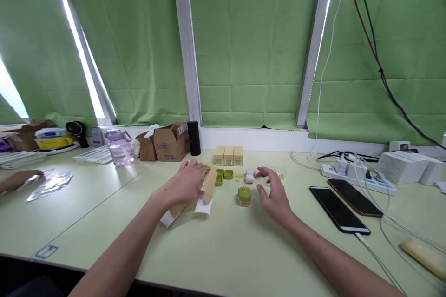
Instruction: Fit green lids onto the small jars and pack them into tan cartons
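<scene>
My left hand (pixel 188 181) is closed over a tan cardboard box piece (pixel 209 184) with white flaps, partly hiding it and the pieces beneath. To the right, my right hand (pixel 274 194) hovers with thumb and fingers apart, holding nothing that shows. Between the hands stands a small clear jar with a green lid (pixel 244 196). Beyond it lie pale pink rolls (pixel 249 177), tiny yellow parts (pixel 238 176) and several green lids (pixel 228 174). A clear cup (pixel 280 173) sits behind my right fingers. Three tan boxes with windows (pixel 228 156) stand upright in a row.
At right lie two phones (pixel 339 208), a white power strip (pixel 358 178) with cables, and white boxes (pixel 402 167). Brown cartons (pixel 171 142), a black cylinder (pixel 193 138) and a purple bottle (pixel 120 147) stand at back left. Another person's hand (pixel 21 180) touches clear packets (pixel 50 184).
</scene>
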